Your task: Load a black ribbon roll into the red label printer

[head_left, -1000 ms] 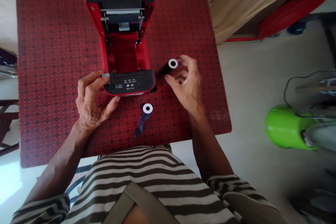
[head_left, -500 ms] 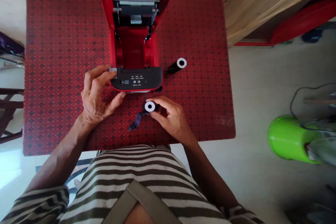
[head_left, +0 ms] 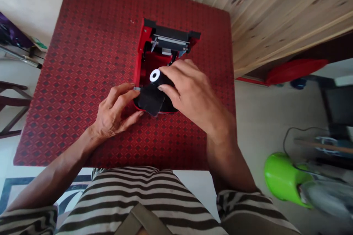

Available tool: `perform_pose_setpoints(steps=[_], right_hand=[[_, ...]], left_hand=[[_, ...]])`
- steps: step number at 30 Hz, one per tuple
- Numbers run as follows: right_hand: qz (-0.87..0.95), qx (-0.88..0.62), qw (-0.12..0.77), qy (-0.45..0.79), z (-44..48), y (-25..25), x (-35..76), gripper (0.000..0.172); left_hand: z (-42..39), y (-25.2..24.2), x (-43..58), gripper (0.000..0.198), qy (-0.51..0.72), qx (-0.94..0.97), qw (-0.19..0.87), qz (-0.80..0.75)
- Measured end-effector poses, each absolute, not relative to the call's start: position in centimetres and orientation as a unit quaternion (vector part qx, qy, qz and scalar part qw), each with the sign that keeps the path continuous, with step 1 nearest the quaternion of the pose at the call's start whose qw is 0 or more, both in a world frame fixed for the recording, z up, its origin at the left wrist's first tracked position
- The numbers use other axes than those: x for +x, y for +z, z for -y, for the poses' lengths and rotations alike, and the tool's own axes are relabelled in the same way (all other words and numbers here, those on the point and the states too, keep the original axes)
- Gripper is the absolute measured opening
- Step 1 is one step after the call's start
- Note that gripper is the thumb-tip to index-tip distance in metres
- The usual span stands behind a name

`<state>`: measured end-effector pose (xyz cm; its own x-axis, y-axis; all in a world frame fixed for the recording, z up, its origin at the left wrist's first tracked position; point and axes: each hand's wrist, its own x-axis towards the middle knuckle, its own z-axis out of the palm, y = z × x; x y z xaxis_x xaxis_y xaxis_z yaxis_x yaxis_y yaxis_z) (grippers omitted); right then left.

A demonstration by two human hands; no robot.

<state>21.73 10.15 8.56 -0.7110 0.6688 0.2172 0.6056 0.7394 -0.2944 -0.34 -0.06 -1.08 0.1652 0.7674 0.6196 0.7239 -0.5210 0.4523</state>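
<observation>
A red and black label printer stands on the table with its lid raised. My left hand grips the printer's front left corner, fingertips at a grey latch and thumb by the front edge. Between the fingers and thumb of my right hand is a black roll with a white ring-shaped end. It is held over the front of the printer's red bay. A loose black strip hangs from the roll across the front panel, covering most of it.
The table has a red patterned cover. Wooden boards run along its far and right sides. A green bucket lies on the floor at right, near a dark cable. Dark wooden furniture stands at left.
My right hand has lifted the roll from the table front up over the printer. My left hand keeps its hold on the corner. The second roll is out of sight. The view has turned.
</observation>
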Motion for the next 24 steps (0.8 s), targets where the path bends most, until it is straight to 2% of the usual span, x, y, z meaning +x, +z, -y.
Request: perform_pose_setpoints(steps=[3,5,10,15,19,24], right_hand=[[0.93,-0.347,0.081,0.091,-11.3,7.6,20.0,0.017],[0.931,-0.349,0.062,0.084,-12.0,6.9,19.4,0.016],[0.929,-0.347,0.07,0.106,-14.4,4.7,19.1,0.022],[0.93,-0.313,0.129,0.143,-15.9,2.8,19.4,0.026],[0.92,-0.334,0.128,0.158,-15.0,4.2,19.8,0.021],[0.92,-0.289,0.157,0.213,-12.2,8.3,21.7,0.043]], left_hand=[[0.2,-1.3,-0.4,0.066,0.421,0.765,0.028,-0.486],[0.3,-1.4,-0.4,0.067,0.42,0.765,0.033,-0.487],[0.3,-1.3,-0.3,0.069,0.416,0.767,0.037,-0.488],[0.3,-1.3,-0.3,0.066,0.413,0.761,0.04,-0.499],[0.2,-1.4,-0.4,0.066,0.415,0.761,0.035,-0.497],[0.0,-1.0,-0.6,0.064,0.421,0.763,0.035,-0.489]])
